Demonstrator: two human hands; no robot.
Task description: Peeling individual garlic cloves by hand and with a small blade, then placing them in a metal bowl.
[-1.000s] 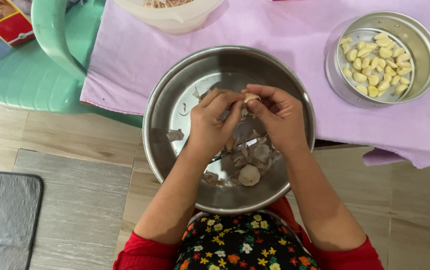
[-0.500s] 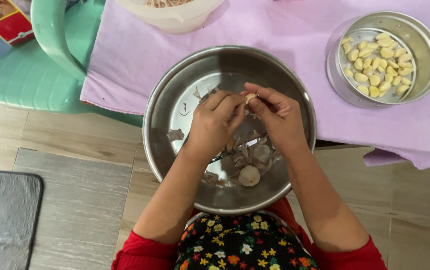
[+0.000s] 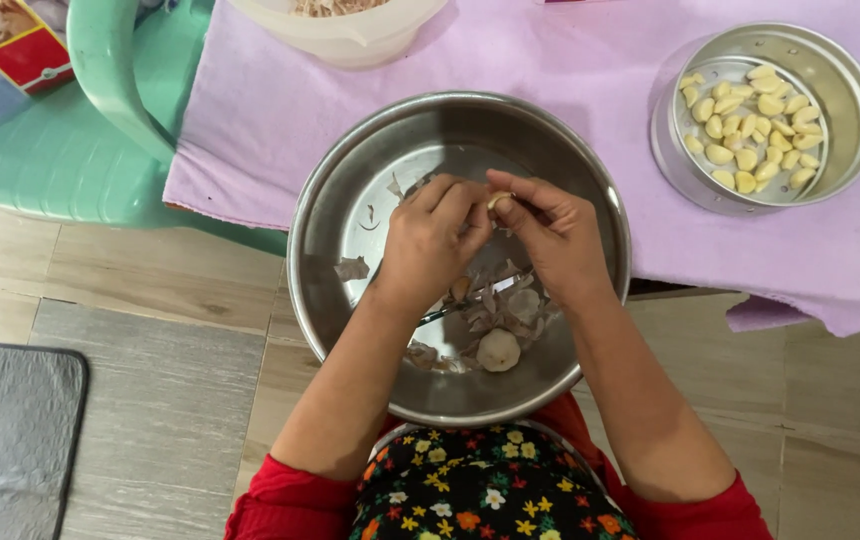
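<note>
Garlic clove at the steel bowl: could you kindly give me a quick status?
Both hands' grip on garlic clove: left hand, right hand. Over steel bowl. Nothing blocking.

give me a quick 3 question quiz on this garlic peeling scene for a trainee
1. True or false: both hands are over the large steel bowl.
2. Where do the peeled cloves lie? A) in the cream plastic tub B) in the small steel dish on the purple cloth C) on the floor
3. What lies in the bottom of the large bowl, below the hands?

Key
1. True: the left hand and the right hand pinch one garlic clove together over it.
2. B
3. Papery skins and a whole garlic bulb.
</note>
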